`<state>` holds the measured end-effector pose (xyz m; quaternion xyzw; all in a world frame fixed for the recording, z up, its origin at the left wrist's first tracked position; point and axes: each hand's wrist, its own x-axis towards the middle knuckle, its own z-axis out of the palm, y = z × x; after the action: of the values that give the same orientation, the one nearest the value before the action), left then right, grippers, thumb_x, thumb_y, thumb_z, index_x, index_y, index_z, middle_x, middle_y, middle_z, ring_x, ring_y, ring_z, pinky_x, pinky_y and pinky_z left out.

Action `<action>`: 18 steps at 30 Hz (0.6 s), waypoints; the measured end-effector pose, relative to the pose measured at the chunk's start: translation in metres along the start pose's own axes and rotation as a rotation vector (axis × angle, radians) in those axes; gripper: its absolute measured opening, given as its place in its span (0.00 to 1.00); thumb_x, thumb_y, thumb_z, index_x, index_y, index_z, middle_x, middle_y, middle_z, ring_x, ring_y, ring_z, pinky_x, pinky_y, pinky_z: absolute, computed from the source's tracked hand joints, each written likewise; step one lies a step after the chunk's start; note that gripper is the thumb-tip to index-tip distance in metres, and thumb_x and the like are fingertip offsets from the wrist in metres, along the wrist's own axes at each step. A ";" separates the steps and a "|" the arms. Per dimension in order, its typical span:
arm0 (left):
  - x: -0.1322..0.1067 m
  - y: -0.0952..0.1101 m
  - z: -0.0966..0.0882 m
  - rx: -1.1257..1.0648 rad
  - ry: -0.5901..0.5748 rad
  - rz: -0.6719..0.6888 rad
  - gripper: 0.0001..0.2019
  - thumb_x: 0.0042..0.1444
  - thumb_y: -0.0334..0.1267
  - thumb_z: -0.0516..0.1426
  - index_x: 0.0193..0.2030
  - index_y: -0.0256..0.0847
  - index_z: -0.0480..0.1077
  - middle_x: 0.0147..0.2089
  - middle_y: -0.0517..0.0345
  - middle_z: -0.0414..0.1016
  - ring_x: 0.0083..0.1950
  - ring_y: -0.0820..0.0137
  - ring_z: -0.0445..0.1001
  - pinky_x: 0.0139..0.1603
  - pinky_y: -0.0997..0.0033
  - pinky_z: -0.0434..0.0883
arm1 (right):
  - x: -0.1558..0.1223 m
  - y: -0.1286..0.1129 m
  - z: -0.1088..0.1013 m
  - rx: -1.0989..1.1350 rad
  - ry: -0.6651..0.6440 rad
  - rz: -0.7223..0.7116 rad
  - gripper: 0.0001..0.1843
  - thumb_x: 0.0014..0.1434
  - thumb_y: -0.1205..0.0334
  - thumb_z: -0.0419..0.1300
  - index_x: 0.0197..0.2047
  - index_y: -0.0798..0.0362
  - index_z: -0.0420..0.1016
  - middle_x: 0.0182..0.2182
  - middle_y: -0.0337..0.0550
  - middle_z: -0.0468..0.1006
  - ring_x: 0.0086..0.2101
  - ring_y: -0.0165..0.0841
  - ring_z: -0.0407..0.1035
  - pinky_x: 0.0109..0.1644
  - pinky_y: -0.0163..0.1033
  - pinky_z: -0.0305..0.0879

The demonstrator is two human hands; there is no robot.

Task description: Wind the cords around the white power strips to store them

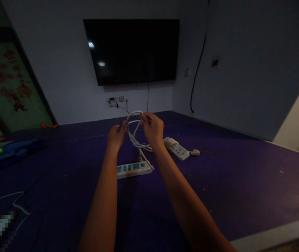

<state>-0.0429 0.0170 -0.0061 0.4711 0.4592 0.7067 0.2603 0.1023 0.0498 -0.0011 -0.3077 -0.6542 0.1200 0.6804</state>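
Observation:
Both of my hands hold a loosely looped white power cord (135, 142) up above the purple floor. My left hand (116, 137) pinches the left side of the loop between thumb and fingers. At the loop's upper right, my right hand (153, 128) is closed on the cord. Below them lies a white power strip (135, 170) with blue sockets, its left end hidden by my left forearm. Just right of my right wrist sits a second power strip (179, 151), with its own cord wrapped round it and its plug (194, 152) lying beside it.
A wall-mounted television (136, 52) hangs ahead, above wall sockets (118, 100) with plugged cables. A black cable (198, 70) dangles on the right wall. Blue cloth (15, 150) lies on the left, and a thin white cable (18, 203) at lower left. Small specks dot the purple floor (230, 175).

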 end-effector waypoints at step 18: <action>-0.013 0.007 0.014 -0.002 -0.030 0.409 0.27 0.31 0.23 0.67 0.41 0.45 0.66 0.30 0.66 0.69 0.26 0.78 0.66 0.26 0.81 0.62 | -0.003 -0.021 0.001 0.091 -0.296 -0.124 0.15 0.62 0.59 0.52 0.35 0.52 0.79 0.26 0.40 0.78 0.31 0.33 0.73 0.37 0.36 0.66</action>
<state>-0.0246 0.0094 -0.0037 0.5646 0.3492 0.7384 0.1186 0.0962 0.0316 0.0083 -0.2147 -0.7589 0.1511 0.5959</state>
